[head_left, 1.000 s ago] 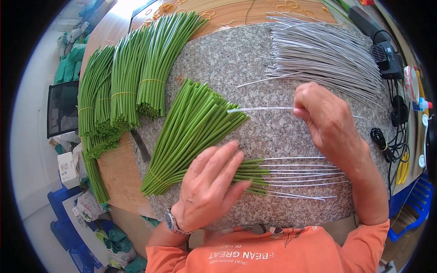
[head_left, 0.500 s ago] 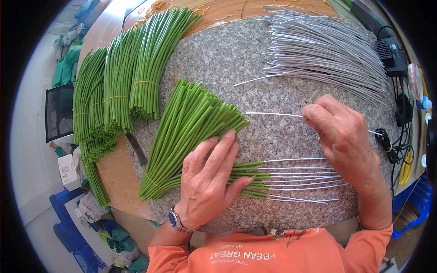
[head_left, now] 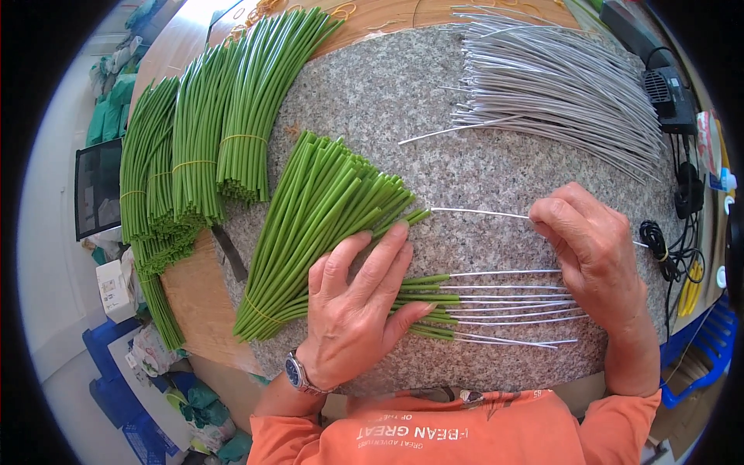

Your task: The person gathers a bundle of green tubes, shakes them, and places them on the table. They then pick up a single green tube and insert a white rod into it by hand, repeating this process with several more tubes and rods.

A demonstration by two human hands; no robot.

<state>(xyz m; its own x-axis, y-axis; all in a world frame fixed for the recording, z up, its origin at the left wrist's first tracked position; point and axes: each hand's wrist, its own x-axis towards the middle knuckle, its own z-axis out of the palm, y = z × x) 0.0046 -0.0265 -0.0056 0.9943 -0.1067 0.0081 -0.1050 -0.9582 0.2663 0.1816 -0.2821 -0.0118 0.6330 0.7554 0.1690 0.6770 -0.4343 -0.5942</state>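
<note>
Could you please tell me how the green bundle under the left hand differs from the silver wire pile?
The green bundle has thick green strands; the wire pile has thinner, grey ones. A yellow band holds the green bundle near one end, while none shows on the wire pile. The left hand rests on the green bundle; no hand touches the wire pile. Both lie on the speckled slab.

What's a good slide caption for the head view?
Left hand rests on fanned green stems; right hand holds a thin wire.

Two hands [head_left: 349, 302] are showing, with one held wire [head_left: 480, 211]. At least five green bundles [head_left: 306, 221] are lying here.
</note>
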